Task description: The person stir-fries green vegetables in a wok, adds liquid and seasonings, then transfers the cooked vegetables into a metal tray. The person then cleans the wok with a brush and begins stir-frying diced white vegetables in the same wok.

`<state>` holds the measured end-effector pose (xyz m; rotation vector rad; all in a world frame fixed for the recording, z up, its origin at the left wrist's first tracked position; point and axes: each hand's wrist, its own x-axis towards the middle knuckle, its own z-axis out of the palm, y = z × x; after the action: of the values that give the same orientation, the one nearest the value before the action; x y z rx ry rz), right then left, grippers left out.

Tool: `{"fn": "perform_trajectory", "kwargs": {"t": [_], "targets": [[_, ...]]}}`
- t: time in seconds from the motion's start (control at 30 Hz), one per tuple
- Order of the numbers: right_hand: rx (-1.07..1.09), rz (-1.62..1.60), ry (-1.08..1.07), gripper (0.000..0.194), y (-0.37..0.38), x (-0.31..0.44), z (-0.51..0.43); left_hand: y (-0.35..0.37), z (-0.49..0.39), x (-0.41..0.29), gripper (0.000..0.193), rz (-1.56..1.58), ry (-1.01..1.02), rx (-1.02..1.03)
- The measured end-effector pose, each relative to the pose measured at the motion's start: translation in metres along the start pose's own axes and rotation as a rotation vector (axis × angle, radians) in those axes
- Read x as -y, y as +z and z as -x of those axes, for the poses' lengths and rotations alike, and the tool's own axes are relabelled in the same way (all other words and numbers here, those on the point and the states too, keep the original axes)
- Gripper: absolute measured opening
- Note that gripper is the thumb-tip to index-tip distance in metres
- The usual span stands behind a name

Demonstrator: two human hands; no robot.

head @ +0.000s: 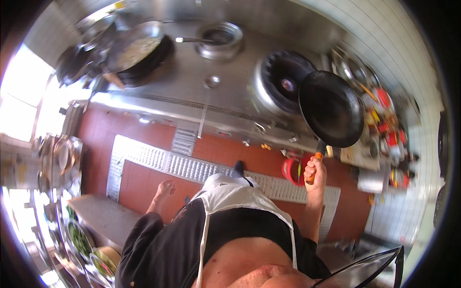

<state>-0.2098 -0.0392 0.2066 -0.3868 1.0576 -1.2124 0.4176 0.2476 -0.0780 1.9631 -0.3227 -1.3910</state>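
My right hand (pixel 315 173) grips the wooden handle of a black wok (pixel 331 108), which is raised and tilted so its dark inside faces me. Behind the wok, partly covered by it, sits a round black wok burner (pixel 286 81) in the steel range (pixel 187 68). Low at my left side, my left hand (pixel 166 188) hangs with nothing in it, its fingers apart and slightly blurred. A small steel ladle bowl (pixel 212 81) lies on the range, its long handle reaching over the front edge.
A large wok (pixel 138 54) holding pale food stands at the range's left. A pot (pixel 218 39) with a handle across it sits at the back. Seasoning containers (pixel 394 138) crowd the right. A red bucket (pixel 291 172) is on the floor beside a metal drain grate (pixel 191 166).
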Motion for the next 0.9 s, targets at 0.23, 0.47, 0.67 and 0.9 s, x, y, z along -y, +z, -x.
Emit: {"fn": "perform_trajectory", "kwargs": {"t": [0.23, 0.47, 0.67, 0.9], "targets": [[0.181, -0.016, 0.147, 0.011, 0.045, -0.035, -0.217, -0.011, 0.146, 0.107, 0.024, 0.148, 0.026, -0.16], [0.084, 0.183, 0.123, 0.021, 0.065, -0.069, -0.27, 0.034, 0.197, 0.161, 0.023, 0.338, -0.299, -0.322], [-0.127, 1.511, -1.107, 0.033, 0.138, -0.082, -0.195, 0.029, 0.182, 0.184, 0.025, 0.396, -0.254, -0.308], [0.338, 0.809, 0.368, 0.033, 0.193, -0.288, -0.143, -0.034, 0.164, 0.226, 0.029, 0.432, -0.073, -0.279]]}}
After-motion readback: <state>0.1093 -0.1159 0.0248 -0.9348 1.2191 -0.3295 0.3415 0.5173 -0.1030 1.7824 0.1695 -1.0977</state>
